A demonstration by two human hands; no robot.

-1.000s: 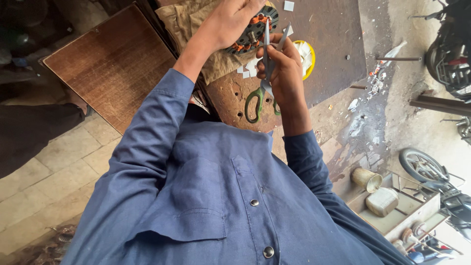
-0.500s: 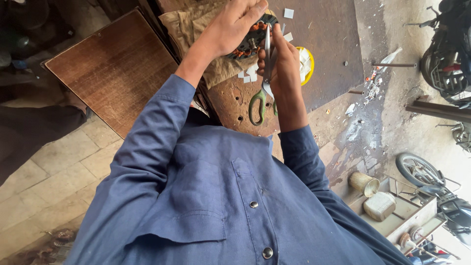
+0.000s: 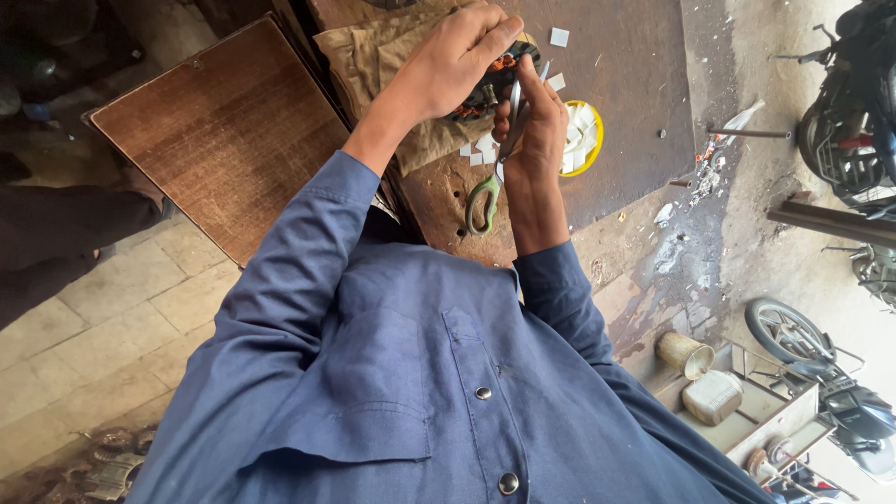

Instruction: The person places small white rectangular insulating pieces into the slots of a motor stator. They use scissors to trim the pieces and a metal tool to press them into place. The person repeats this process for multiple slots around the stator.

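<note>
Top centre: left hand clamps the copper-wound motor stator; right hand grips green-handled scissors (blades up). Trimming step; next needs careful aim.

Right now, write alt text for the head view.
A person in a blue shirt works over a brown bench: the left hand grips a wound motor part, the right hand holds green-handled scissors.

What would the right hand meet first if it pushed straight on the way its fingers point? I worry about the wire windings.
Probably the dark wound part under the left hand; the right hand, holding scissors, points right at it, though depth is unclear.
</note>
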